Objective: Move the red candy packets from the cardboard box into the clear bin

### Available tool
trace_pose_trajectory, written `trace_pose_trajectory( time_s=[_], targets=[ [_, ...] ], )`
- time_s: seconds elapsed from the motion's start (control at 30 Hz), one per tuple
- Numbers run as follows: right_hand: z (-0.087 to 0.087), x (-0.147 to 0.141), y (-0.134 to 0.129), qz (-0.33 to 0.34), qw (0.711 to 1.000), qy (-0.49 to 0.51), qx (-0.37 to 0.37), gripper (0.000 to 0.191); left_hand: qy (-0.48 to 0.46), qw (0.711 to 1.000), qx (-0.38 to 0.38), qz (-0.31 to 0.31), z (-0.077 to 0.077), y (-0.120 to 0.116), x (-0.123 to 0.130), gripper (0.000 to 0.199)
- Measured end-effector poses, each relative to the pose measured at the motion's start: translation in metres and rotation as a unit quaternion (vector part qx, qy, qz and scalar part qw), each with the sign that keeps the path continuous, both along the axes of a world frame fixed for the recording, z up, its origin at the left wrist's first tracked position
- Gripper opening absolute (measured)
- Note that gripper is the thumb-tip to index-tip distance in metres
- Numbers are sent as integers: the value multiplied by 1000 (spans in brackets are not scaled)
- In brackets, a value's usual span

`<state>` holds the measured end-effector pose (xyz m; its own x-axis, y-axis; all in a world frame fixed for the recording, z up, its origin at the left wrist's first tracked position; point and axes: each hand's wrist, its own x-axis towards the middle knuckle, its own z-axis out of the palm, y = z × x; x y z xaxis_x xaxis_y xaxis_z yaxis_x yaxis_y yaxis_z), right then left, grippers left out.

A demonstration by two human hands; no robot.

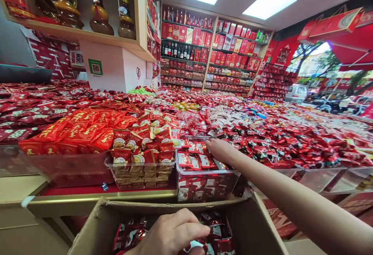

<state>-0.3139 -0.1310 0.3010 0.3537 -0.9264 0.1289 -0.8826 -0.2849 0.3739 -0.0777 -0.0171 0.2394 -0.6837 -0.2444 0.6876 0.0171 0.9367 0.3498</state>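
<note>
My left hand (177, 229) is down in an open cardboard box (100, 208), its thumb and fingers curled round a red and white candy packet (196, 244). Several red, shiny candy packets (221, 233) lie about it in the box. Stretched across to the counter, my right hand (220, 151) rests on the candy in a clear plastic bin (208, 172). That bin holds red and white packets (194, 162), laid in rows near the front. The fingertips of my right hand are hidden, so whether they grip a packet cannot be made out.
Left of the bin stand a clear tub of durian packets (142, 146) and a bin of red bags (78, 130). More wrapped candy (276, 142) covers the display to the right. Shelves (189, 39) line the back; a glass-front cabinet (140, 14) overhangs the left.
</note>
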Motion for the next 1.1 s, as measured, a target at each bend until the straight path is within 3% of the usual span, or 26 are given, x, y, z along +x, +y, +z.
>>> trace_pose_trajectory(
  time_s=[0.27,0.4,0.57,0.67,0.73,0.8,0.87,1.0,1.03,1.1],
  targets=[
    [-2,-2,2,-27,999,23,-22,19,-34,999,-7,7,-8,-5,0,25],
    [-4,-4,4,-15,999,5,-40,25,-20,1000,4,8,-6,-2,-1,35],
    [24,0,13,16,996,-26,-83,28,-12,998,34,51,2,1,2,37],
    [40,19,43,81,983,-112,-120,28,46,994,44,93,8,-2,8,37],
    [34,40,75,182,932,-294,-113,26,103,981,66,151,12,-4,11,33],
    [14,59,108,241,857,-455,-30,34,155,958,113,212,15,-5,13,27],
    [-14,71,131,211,805,-550,66,48,178,940,168,239,16,-5,13,23],
    [-53,73,139,196,635,-695,276,53,151,943,198,220,12,-1,9,12],
    [-56,70,137,198,612,-703,304,58,145,947,198,209,11,1,8,11],
    [-57,65,134,195,609,-697,324,64,132,951,208,187,9,4,7,12]
  ],
)
